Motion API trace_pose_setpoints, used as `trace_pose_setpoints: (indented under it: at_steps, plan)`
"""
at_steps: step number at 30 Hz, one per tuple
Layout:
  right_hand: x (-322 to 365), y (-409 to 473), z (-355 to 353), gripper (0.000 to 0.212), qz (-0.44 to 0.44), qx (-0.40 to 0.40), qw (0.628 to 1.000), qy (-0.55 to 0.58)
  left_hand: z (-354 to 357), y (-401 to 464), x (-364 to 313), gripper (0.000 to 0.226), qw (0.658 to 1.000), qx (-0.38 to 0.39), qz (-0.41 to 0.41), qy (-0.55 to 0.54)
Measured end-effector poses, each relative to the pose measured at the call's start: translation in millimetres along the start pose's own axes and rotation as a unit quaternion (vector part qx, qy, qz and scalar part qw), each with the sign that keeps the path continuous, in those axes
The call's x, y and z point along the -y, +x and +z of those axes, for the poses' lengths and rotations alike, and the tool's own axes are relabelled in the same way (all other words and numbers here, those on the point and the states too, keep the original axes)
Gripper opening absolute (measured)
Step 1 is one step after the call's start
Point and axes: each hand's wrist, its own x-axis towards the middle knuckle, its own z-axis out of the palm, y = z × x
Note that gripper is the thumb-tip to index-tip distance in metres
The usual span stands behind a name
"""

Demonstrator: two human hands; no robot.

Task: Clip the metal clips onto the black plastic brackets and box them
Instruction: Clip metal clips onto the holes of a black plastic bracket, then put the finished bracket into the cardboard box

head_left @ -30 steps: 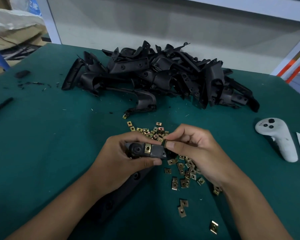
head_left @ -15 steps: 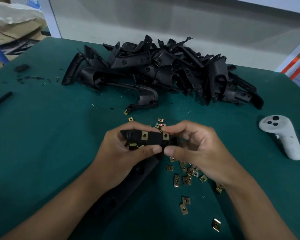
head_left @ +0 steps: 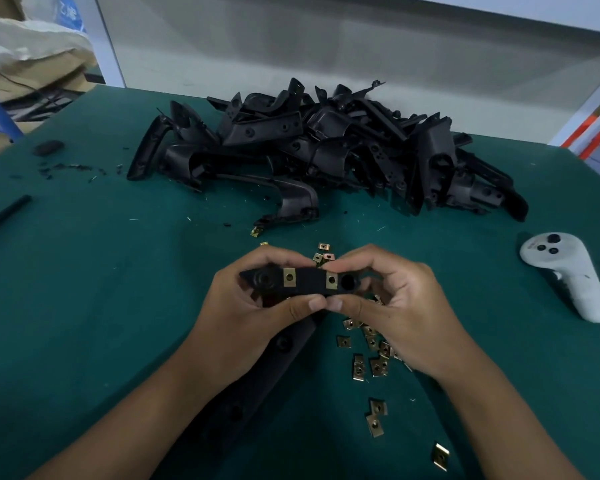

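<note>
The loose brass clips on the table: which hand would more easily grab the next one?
Probably the right hand: most loose clips lie just beneath it, while the left hand grips the bracket farther away.

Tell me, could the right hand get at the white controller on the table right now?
Probably not yet: the right hand grips the black bracket. Otherwise the way to the white controller looks free.

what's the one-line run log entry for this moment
both hands grip bracket | two clips seated | boxing not done
</note>
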Motion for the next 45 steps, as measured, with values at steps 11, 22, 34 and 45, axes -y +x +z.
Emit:
trace_pose_setpoints:
  at_steps: [11,22,34,45]
  plan:
    - [-4.2,1.7,3.5,0.030,0.025,-0.020,0.995,0.092,-1.6,1.7,-3.8,0.026,0.999,-0.031,0.007,0.001]
    - [5.6,4.4,-6.3,0.027,0.069,-0.017,0.994,0.087,1.1,-0.8,-9.0,0.029,0.996,-0.064,-0.055,0.003]
    - [83.0,-199.2,-78.9,0.027,0.035,-0.290,0.956,-0.006,161.3,-61.6,-53.5,0.042,0.980,0.155,-0.010,0.123]
    - [77.0,-432.8,-87.5,0.032,0.180,-0.595,0.772,-0.132,355.6,-173.5,-11.6,0.029,0.910,0.403,-0.037,0.089]
